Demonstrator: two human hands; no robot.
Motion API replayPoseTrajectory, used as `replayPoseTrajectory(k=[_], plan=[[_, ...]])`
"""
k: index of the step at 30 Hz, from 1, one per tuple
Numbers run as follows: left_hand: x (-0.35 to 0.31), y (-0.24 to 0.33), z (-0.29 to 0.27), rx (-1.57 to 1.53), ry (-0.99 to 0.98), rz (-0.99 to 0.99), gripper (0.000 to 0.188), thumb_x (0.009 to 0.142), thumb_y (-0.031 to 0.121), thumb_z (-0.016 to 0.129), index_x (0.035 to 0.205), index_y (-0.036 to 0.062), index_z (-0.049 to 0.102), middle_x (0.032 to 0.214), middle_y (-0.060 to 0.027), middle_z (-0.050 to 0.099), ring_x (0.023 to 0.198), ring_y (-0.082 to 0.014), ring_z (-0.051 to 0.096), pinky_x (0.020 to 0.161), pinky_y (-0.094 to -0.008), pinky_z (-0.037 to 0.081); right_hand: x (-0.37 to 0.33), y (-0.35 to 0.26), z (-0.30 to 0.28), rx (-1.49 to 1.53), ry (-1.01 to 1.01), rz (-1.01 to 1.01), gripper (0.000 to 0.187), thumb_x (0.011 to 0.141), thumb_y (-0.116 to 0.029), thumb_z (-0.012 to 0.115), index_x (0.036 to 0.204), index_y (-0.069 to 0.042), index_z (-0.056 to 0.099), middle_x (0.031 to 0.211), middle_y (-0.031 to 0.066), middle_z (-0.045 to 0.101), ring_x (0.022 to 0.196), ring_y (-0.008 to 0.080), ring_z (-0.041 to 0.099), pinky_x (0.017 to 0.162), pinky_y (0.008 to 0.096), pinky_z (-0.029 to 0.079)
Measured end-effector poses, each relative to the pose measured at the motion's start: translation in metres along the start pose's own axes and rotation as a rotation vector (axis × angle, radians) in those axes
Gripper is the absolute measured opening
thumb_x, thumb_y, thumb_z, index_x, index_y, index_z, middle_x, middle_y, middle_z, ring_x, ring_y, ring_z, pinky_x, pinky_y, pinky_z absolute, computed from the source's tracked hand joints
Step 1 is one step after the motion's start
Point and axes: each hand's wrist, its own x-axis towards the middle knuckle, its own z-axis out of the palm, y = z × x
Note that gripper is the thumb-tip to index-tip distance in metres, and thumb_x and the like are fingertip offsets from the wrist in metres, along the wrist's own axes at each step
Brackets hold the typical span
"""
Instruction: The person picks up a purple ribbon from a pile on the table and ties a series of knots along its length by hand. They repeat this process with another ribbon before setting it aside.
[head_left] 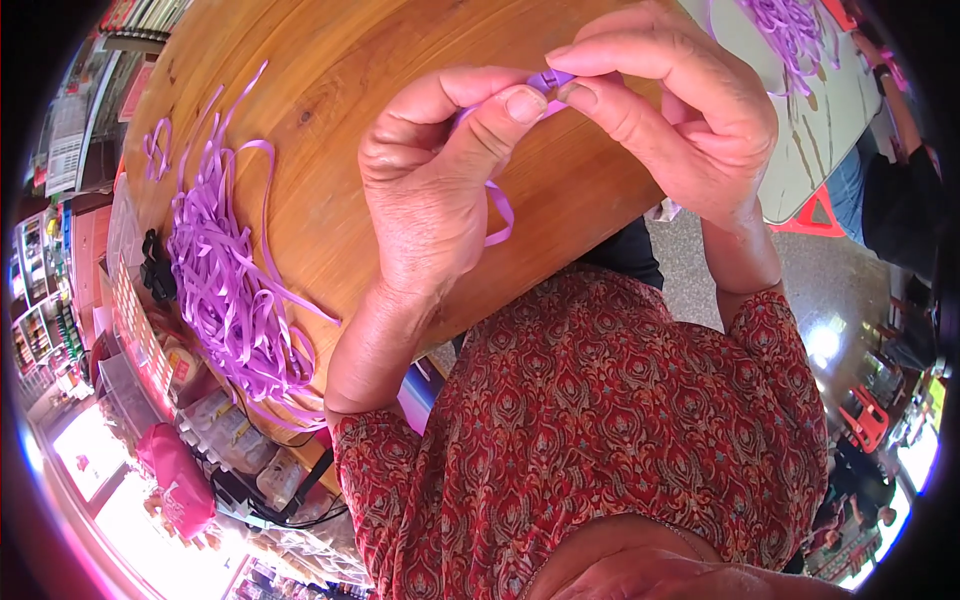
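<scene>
Over the wooden table (330,60), both my hands meet on a narrow purple ribbon (502,222). My left hand (435,170) pinches it between thumb and forefinger, and a loop of it hangs below the palm. Close beside, my right hand (680,110) grips the same ribbon with thumb and fingertips. A short folded bit shows between the two pinches; whether it is knotted I cannot tell. To the left of my left hand lies a big tangled pile of purple ribbons (235,290), with a small separate ribbon loop (157,150) near its far end.
A pale table (820,150) at the right bears another bunch of purple ribbons (785,35). Small black clips or similar items (155,265) lie by the left table edge, near clear containers (225,430) and a pink bag (175,480). Another person's arm (900,110) shows at far right.
</scene>
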Motion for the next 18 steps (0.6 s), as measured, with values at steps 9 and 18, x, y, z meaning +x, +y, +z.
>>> replayPoseTrajectory(k=[9,18], plan=[[-0.001,0.000,-0.001,0.050,-0.069,0.115,0.012,0.082,-0.003,0.068,0.093,0.0003,0.067,0.082,-0.0020,0.066,0.068,-0.0020,0.054,0.056,-0.0144,0.041,0.007,-0.018,-0.014,-0.089,-0.071,0.093,0.015,0.076,0.004,0.070,0.090,0.001,0.067,0.082,0.0105,0.065,0.067,0.0208,0.063,0.058,0.0264,0.047],[-0.005,-0.001,-0.007,0.425,-0.057,0.388,0.010,0.080,-0.005,0.066,0.089,-0.0004,0.065,0.082,-0.0033,0.062,0.074,-0.0078,0.052,0.070,-0.0199,0.041,-0.002,0.000,0.004,0.066,-0.047,0.078,0.016,0.076,0.007,0.069,0.091,0.003,0.065,0.085,0.0117,0.064,0.072,0.0174,0.061,0.062,0.0240,0.046]])
